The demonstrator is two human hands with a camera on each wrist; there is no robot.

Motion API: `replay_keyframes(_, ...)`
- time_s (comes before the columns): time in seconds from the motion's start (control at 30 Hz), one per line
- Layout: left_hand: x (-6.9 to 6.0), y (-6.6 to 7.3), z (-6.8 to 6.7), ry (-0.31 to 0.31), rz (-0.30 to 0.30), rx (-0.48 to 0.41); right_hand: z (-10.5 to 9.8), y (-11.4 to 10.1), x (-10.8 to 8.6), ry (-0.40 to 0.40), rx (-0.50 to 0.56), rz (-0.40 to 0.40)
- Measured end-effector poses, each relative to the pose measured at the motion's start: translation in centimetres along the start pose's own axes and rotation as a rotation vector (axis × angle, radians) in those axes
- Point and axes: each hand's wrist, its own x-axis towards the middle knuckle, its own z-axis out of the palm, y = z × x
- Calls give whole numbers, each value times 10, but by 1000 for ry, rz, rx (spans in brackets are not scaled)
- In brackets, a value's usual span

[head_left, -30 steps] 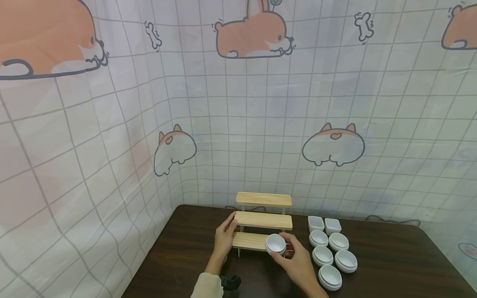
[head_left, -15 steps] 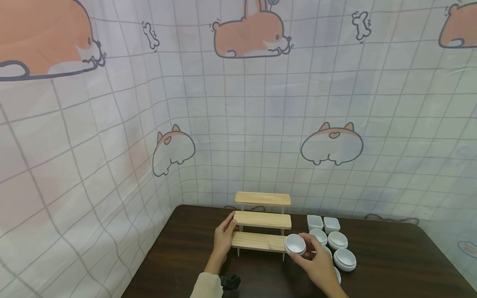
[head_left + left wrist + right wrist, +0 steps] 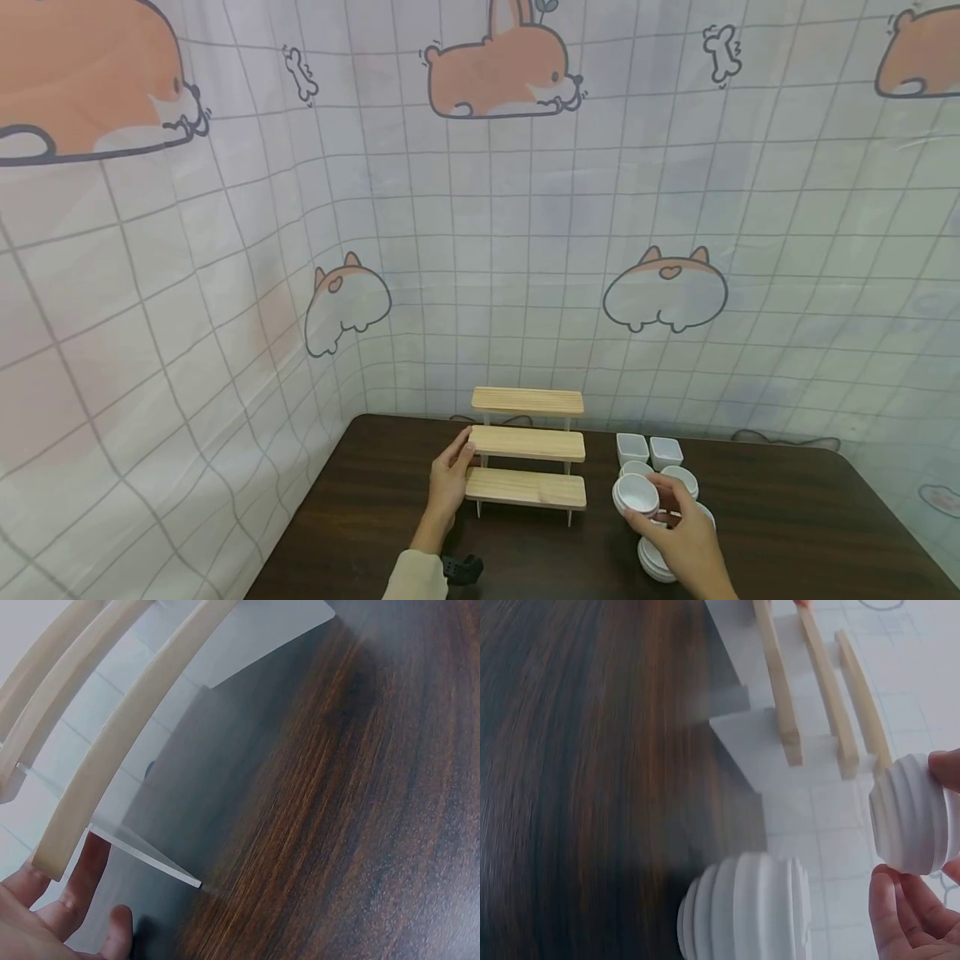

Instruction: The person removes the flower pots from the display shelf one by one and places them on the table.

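Observation:
My right hand (image 3: 686,525) pinches a stack of small round white bowls (image 3: 636,493) between thumb and fingers. In the right wrist view the ridged side of this bowl stack (image 3: 909,814) shows above the table level. Other stacked bowls (image 3: 654,560) stand under and beside the hand, partly hidden by it. A three-tier display stand (image 3: 525,487) with pale wooden boards and clear side panels stands to the left. My left hand (image 3: 447,479) rests against its left end. In the left wrist view the fingers (image 3: 82,874) touch the lowest board's end (image 3: 52,859).
Two square white dishes (image 3: 632,448) stand at the back, right of the stand. More round bowls (image 3: 680,479) sit in front of them. The dark wooden table (image 3: 810,517) reaches to a patterned cloth backdrop (image 3: 517,208), with a thin cable (image 3: 787,440) along the back edge.
My right hand has carried the bowl stack rightward, from in front of the stand's lowest board to over the other bowls. The left hand has stayed at the stand's left end.

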Motion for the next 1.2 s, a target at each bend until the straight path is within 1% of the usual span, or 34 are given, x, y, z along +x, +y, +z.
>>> replay_keyframes(0.1,-4,8,-1,-11,0,-5,-7,3,-1,11,-22,16)
replay_keyframes(0.2,-5,11,-2,-21,1,-13,-13,7,-2,30,-20,9)
replay_keyframes(0.43,3,-7,-2,-14,1,2,-25,20,-6,64,-38,1)
replay_keyframes(0.57,6,-10,-2,-14,-3,1,-32,26,-9,64,-33,14)
replay_keyframes(0.8,8,-10,-2,-13,-13,-3,-44,36,-14,69,-116,67)
replay_keyframes(1.0,8,-12,-2,-11,-16,-1,-51,44,-17,67,-74,119)
replay_keyframes(1.13,8,-11,-2,-14,-12,2,-56,47,-17,41,-95,202)
replay_keyframes(1.2,8,-11,-2,-17,-7,2,-58,49,-18,33,-111,221)
